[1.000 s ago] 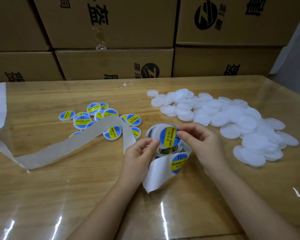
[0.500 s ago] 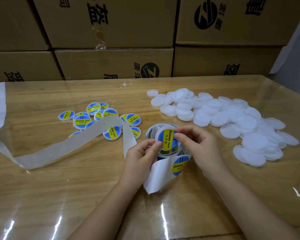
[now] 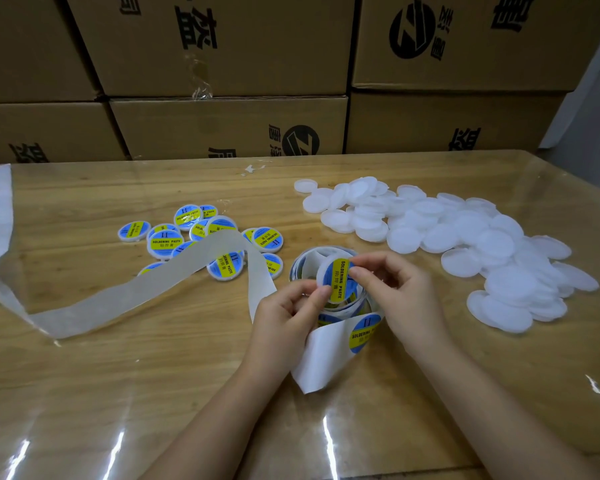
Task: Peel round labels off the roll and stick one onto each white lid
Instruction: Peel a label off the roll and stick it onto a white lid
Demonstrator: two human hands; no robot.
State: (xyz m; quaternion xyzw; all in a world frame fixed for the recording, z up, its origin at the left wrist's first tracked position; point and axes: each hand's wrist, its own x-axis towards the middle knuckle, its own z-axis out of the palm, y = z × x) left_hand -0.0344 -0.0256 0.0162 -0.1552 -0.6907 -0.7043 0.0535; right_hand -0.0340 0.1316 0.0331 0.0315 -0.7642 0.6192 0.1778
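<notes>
Above the label roll (image 3: 326, 258) I hold one white lid (image 3: 323, 277) tilted toward me. My left hand (image 3: 288, 317) pinches its lower left edge. A blue and yellow round label (image 3: 338, 280) lies on the lid, and my right hand (image 3: 402, 289) presses its right side with thumb and fingertips. A backing strip with another label (image 3: 364, 332) curls down in front of the roll. Several bare white lids (image 3: 465, 237) are heaped at the right. Several labelled lids (image 3: 201, 237) lie at the centre left.
A long strip of used backing paper (image 3: 118, 296) loops across the left of the glossy wooden table (image 3: 153, 393) and up its left edge. Stacked cardboard boxes (image 3: 229, 126) wall off the far side. The table's right edge (image 3: 575, 188) is near the lid heap.
The label went from held just over the lid to lying on it. The lid has tilted and turned, and my right fingers moved onto the label's right side.
</notes>
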